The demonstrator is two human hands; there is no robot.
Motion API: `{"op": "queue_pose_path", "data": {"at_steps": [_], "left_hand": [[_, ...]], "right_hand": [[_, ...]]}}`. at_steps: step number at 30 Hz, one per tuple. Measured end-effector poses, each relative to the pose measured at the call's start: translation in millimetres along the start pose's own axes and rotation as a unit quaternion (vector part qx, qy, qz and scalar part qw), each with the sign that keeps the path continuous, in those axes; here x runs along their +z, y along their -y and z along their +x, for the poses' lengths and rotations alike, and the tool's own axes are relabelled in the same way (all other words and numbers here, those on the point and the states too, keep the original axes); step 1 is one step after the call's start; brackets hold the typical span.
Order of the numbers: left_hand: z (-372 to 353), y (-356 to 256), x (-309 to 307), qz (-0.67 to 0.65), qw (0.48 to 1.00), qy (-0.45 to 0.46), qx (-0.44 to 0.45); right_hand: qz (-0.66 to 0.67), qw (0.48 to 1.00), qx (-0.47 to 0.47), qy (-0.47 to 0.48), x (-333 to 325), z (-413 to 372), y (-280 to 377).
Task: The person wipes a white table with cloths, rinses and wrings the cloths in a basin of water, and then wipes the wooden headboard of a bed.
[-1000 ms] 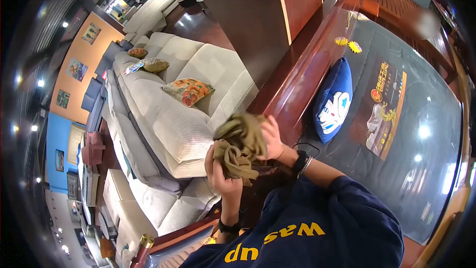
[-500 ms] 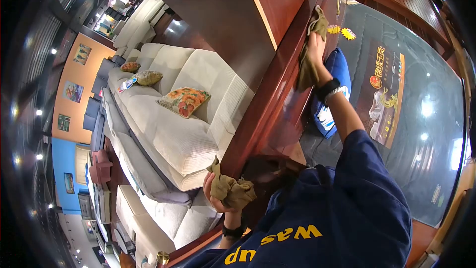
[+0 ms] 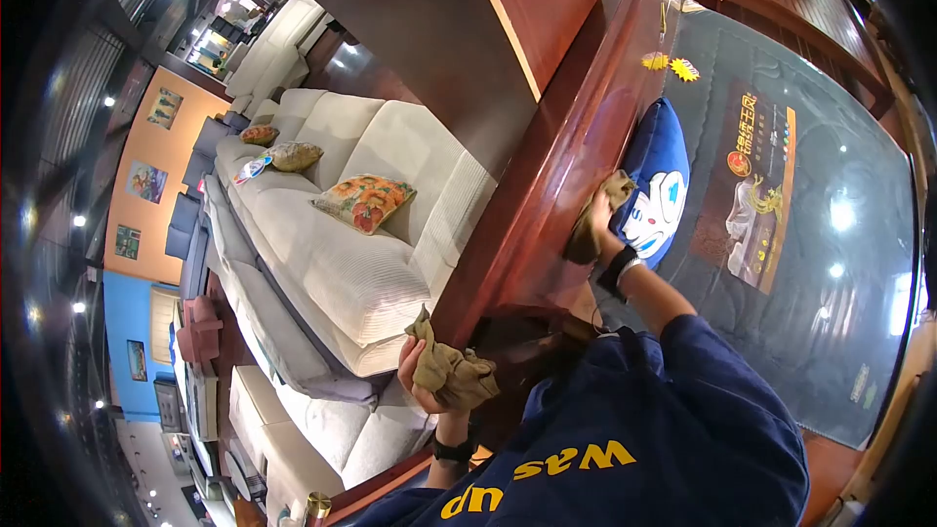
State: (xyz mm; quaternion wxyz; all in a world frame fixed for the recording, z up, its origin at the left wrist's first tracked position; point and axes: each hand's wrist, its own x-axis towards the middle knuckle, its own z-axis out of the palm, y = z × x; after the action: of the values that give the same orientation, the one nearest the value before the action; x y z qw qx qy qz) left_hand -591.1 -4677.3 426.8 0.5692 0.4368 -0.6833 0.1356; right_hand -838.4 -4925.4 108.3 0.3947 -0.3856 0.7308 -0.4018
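My left hand (image 3: pixel 411 371) is closed around a crumpled olive-brown cloth (image 3: pixel 455 377), held up beside the near end of the glossy reddish wooden board (image 3: pixel 532 220). Further right, my right hand (image 3: pixel 605 234) grips a second olive-brown cloth (image 3: pixel 617 187) and presses it on the inner side of that board. A blue cushion (image 3: pixel 656 141) with a white cartoon print leans close to this hand, on the grey mattress (image 3: pixel 830 332). The fingers of my right hand are partly covered by the cloth.
Left of the board stands a cream sofa (image 3: pixel 366 283) with a floral cushion (image 3: pixel 366 203). Yellow star-shaped tags (image 3: pixel 684 69) hang near the board's far end. A brown printed panel (image 3: pixel 750 195) lies on the mattress. A brass-coloured knob (image 3: pixel 318 505) is at the bottom.
My right hand has slid its cloth back along the board toward my body, now beside the blue cushion. My left hand has hardly moved and keeps its cloth.
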Motion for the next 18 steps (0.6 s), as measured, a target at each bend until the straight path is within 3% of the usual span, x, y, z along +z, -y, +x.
{"op": "queue_pose_path", "data": {"at_steps": [6,11,12,13,14,15,16,17,18], "left_hand": [[-7,9,1,0.024,1.0,-0.003,0.02],[-16,13,8,-0.056,0.996,-0.063,-0.028],[-17,12,7,-0.015,0.998,-0.049,-0.048],[-17,9,7,-0.011,0.997,-0.054,-0.052],[-15,6,7,-0.035,0.996,-0.06,-0.061],[-13,2,7,-0.059,0.994,-0.067,-0.07],[-10,-1,7,-0.041,0.995,-0.069,-0.061],[-9,-3,5,-0.036,0.994,-0.075,-0.065],[-10,-5,1,-0.057,0.99,-0.05,-0.121]], "right_hand": [[0.106,0.99,0.041,0.089,32,-131,-10],[0.172,0.978,0.046,0.107,-6,-181,5],[0.262,0.926,0.198,0.185,-36,-192,29],[0.341,0.836,0.346,0.254,-65,-205,50],[0.442,0.764,0.294,0.368,-87,-215,60],[0.434,0.766,0.294,0.371,-93,-213,42],[0.304,0.854,0.079,0.415,-96,-213,21],[0.154,0.877,-0.142,0.432,-97,-213,7],[0.273,0.855,0.085,0.433,-118,-233,51]]}}
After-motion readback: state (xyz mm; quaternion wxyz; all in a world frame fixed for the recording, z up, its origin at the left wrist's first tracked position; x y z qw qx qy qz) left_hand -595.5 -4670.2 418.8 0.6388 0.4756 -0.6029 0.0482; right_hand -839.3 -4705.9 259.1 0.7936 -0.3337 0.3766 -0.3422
